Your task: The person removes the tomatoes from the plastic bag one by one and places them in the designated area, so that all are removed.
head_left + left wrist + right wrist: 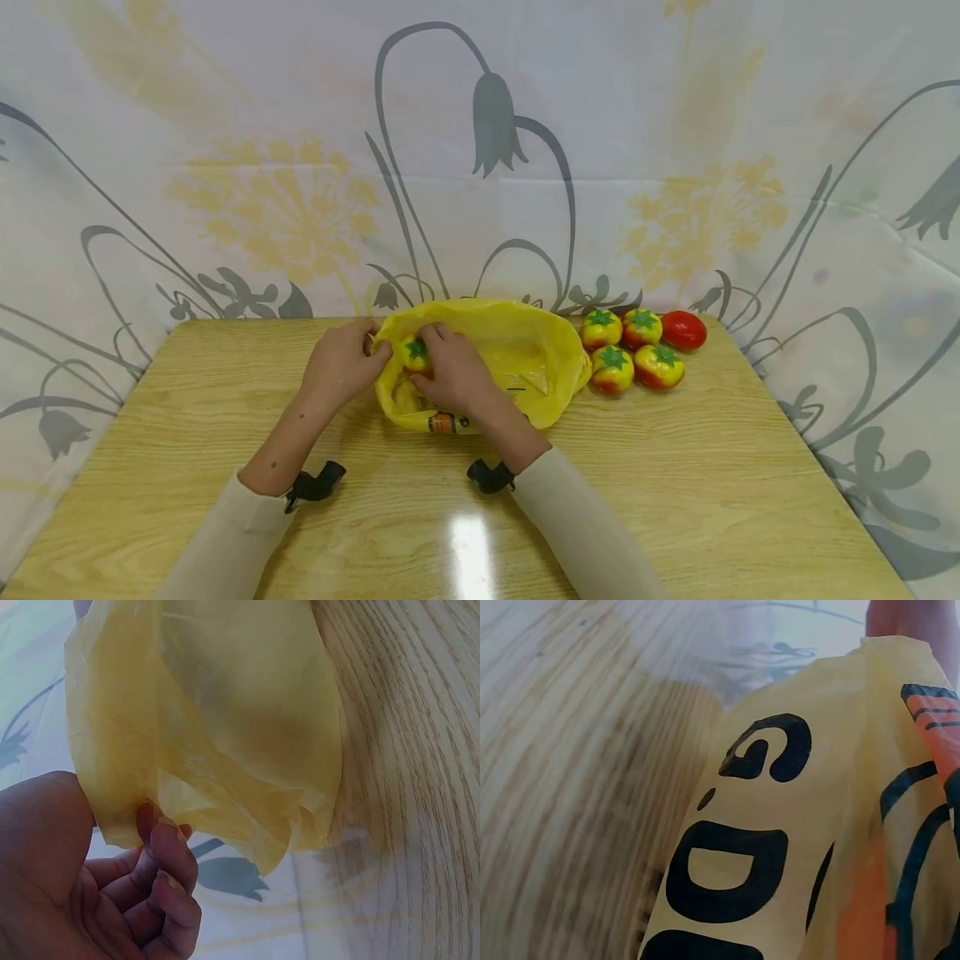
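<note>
A yellow plastic bag point(517, 333) stands on the table with its mouth spread wide. My left hand point(341, 364) pinches its left rim between thumb and fingers; the left wrist view shows the bag's thin film point(217, 712) at those fingertips. Inside the bag's left end, my right hand point(459, 372) holds a yellow-red toy tomato point(417, 354) with a green leafy top. The right wrist view shows only the printed outer side of the bag point(825, 802), which hides the fingers of that hand.
Right of the bag, several yellow-red tomatoes point(612, 369) sit close together, along with one plain red tomato point(684, 330). The wooden table point(397, 517) ends at a flower-patterned cloth point(600, 125) behind. Black wrist camera mounts point(318, 482) sit at both cuffs.
</note>
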